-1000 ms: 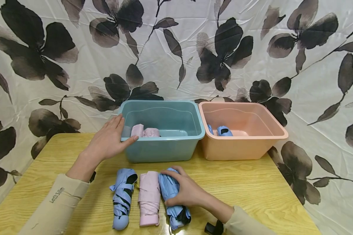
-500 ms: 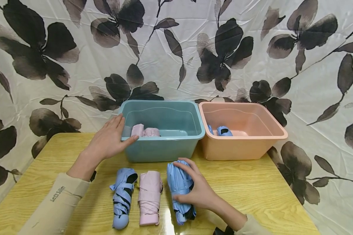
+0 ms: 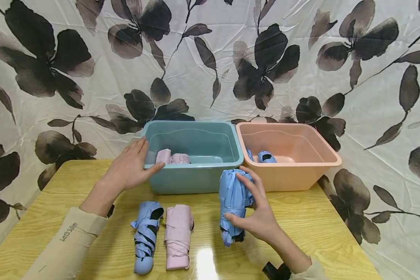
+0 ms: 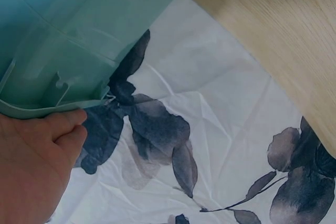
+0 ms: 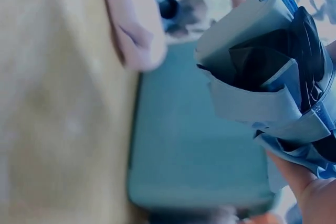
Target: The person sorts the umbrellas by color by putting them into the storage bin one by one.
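My right hand (image 3: pixel 257 210) grips a folded blue umbrella (image 3: pixel 233 194), raised in front of the two bins. In the right wrist view the umbrella's pale handle end (image 5: pixel 244 30) and strap show close up, with black inner cloth among the blue folds. My left hand (image 3: pixel 128 165) rests with straight fingers on the left rim of the teal bin (image 3: pixel 192 179); the left wrist view has its fingers along that rim. Another blue umbrella (image 3: pixel 147 237) and a pink folded umbrella (image 3: pixel 178 237) lie side by side on the table, below my left hand.
Inside the teal bin are pink umbrellas (image 3: pixel 163 156), partly hidden by its front wall. A peach bin (image 3: pixel 283 177) stands close at its right, with blue umbrellas (image 3: pixel 266 156) inside. Behind the wooden table (image 3: pixel 301 237) hangs a floral cloth (image 3: pixel 210 58).
My right hand has lifted the blue umbrella from beside the pink one and carried it right and toward the bins. My left hand has stayed on the teal bin's rim.
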A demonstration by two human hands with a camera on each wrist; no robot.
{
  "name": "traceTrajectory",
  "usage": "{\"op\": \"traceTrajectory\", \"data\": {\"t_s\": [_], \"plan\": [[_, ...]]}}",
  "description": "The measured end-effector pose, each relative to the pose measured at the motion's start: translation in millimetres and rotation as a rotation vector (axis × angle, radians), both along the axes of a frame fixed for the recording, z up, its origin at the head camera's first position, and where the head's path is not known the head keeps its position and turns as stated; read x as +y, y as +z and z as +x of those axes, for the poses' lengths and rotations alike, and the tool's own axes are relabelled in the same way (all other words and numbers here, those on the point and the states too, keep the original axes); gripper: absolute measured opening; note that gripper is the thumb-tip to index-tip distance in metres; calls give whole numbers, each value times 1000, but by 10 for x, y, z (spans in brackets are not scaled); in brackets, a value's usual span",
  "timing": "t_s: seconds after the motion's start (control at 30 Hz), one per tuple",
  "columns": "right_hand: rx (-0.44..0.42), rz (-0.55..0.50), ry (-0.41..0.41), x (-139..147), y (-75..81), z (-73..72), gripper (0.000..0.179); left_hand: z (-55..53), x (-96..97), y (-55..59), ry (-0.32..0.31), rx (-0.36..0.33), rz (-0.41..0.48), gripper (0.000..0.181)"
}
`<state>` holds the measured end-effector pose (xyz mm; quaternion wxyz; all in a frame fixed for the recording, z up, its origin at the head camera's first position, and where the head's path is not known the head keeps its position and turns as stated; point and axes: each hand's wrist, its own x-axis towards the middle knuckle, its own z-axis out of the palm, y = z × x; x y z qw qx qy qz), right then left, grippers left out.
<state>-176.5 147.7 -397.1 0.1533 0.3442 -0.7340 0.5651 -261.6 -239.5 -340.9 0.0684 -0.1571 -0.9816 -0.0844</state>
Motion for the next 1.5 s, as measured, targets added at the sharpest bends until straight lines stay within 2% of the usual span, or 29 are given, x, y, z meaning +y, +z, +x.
{"op": "traceTrajectory", "data": {"t_s": [0.27, 0.37, 0.5, 0.63, 0.77, 0.87, 1.0, 1.13, 1.27, 1.37, 1.5], "plan": [[190, -176, -93, 348, 288, -207, 99, 6, -12, -12, 5, 2, 5, 102], [243, -222, -158, 498, 403, -308, 98, 9, -19, -14, 6, 2, 4, 102], [260, -256, -290, 712, 543, -460, 99, 12, -27, -16, 4, 5, 5, 101], [267, -236, -415, 951, 650, -638, 100, 15, -22, -8, 2, 3, 4, 101], [269, -229, -489, 1117, 758, -788, 99, 17, -15, 1, 4, -7, 3, 102], [271, -223, -529, 1145, 888, -827, 95, 16, -17, 4, 7, -8, 5, 102], [267, -153, -596, 1207, 1022, -935, 91, 10, -18, 1, 6, -6, 10, 102], [238, -16, -645, 1412, 990, -1228, 92, 5, -12, -5, 5, -5, 11, 102], [179, 164, -670, 1584, 936, -1501, 95, 1, 1, -3, 1, 0, 9, 103], [103, 295, -655, 1639, 927, -1650, 95, 0, 7, 2, -2, 4, 9, 103], [-31, 462, -563, 1667, 911, -1830, 97, 6, 7, 2, 3, 8, 7, 102]]}}
